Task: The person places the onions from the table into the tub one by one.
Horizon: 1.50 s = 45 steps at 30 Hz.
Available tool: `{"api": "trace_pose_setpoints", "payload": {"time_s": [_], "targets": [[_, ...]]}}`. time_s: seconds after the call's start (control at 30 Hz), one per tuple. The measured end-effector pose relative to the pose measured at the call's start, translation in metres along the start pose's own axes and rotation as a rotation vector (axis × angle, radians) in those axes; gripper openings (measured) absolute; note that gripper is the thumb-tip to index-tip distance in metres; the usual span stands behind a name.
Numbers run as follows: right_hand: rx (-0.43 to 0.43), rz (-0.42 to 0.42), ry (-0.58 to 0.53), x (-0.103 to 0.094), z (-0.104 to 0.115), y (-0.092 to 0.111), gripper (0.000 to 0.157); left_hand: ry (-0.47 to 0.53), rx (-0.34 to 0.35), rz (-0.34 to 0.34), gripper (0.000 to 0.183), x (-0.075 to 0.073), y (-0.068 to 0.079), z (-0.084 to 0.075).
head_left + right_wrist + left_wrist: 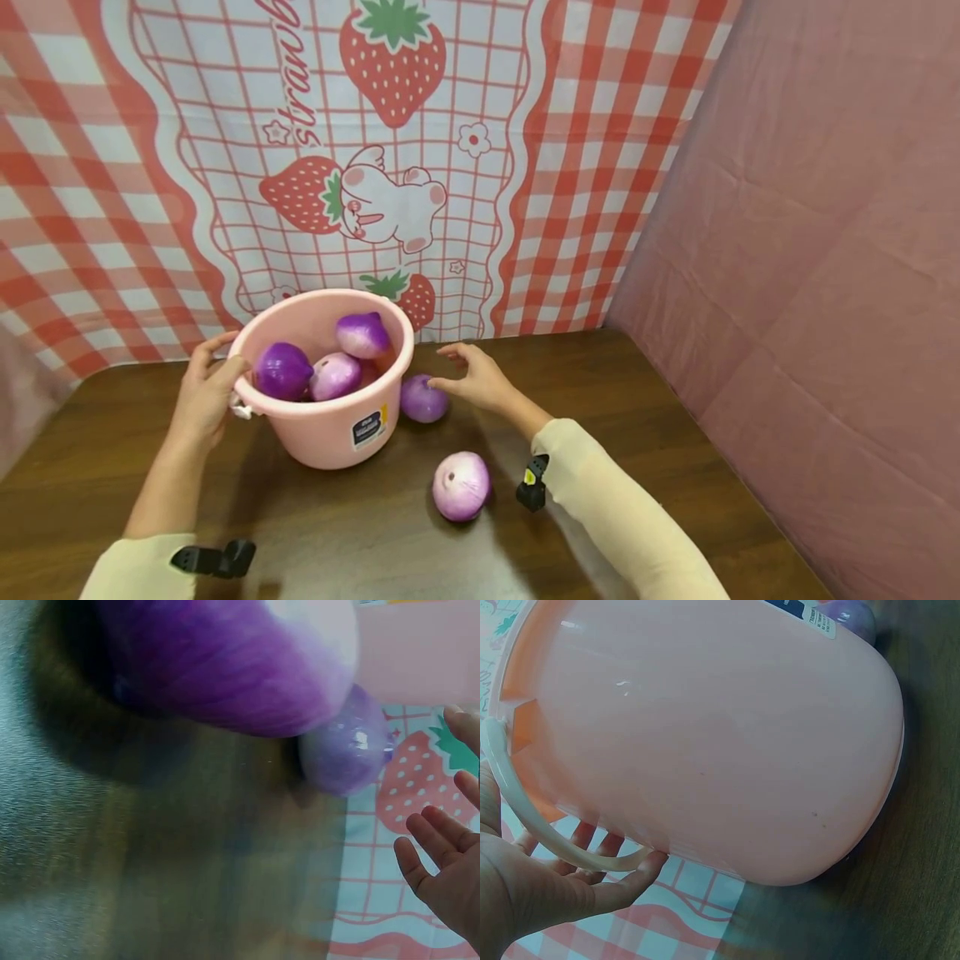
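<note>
My left hand (207,385) grips the left side of a pink bucket (330,433), its thumb at the rim. In the left wrist view the bucket's white handle (536,825) passes over that hand's fingers. Inside the bucket are a dark purple onion (283,372), a paler onion (335,377) and a two-toned onion (363,335). My right hand (483,379) is held with fingers apart and holds nothing. Just beside it, against the bucket's right side, lies a light purple onion (424,399). A white-and-purple onion (461,487) sits nearer to me on the table.
The brown wooden table (337,533) carries everything. Behind it hangs a red-and-white checked cloth (592,167) with strawberries, close behind the bucket. A pink cloth wall (810,250) closes off the right side.
</note>
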State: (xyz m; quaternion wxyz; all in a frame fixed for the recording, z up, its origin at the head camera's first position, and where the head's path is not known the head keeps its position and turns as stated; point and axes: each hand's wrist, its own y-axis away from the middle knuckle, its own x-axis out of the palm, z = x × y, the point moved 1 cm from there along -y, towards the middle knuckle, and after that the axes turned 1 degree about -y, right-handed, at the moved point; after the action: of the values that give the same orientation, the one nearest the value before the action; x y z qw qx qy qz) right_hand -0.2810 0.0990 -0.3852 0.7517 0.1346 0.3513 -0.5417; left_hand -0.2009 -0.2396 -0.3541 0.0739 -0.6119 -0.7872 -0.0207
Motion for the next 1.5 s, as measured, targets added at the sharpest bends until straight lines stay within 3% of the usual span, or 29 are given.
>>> {"api": "trace_pose_setpoints", "payload": {"time_s": [0.93, 1.5], "targets": [[0.057, 0.114, 0.036, 0.032, -0.021, 0.01, 0.065, 0.008, -0.016, -0.013, 0.037, 0.0, -0.002, 0.003], [0.068, 0.107, 0.039, 0.038, -0.021, 0.007, 0.07, 0.005, 0.0, -0.008, 0.037, 0.001, -0.001, 0.002]]}}
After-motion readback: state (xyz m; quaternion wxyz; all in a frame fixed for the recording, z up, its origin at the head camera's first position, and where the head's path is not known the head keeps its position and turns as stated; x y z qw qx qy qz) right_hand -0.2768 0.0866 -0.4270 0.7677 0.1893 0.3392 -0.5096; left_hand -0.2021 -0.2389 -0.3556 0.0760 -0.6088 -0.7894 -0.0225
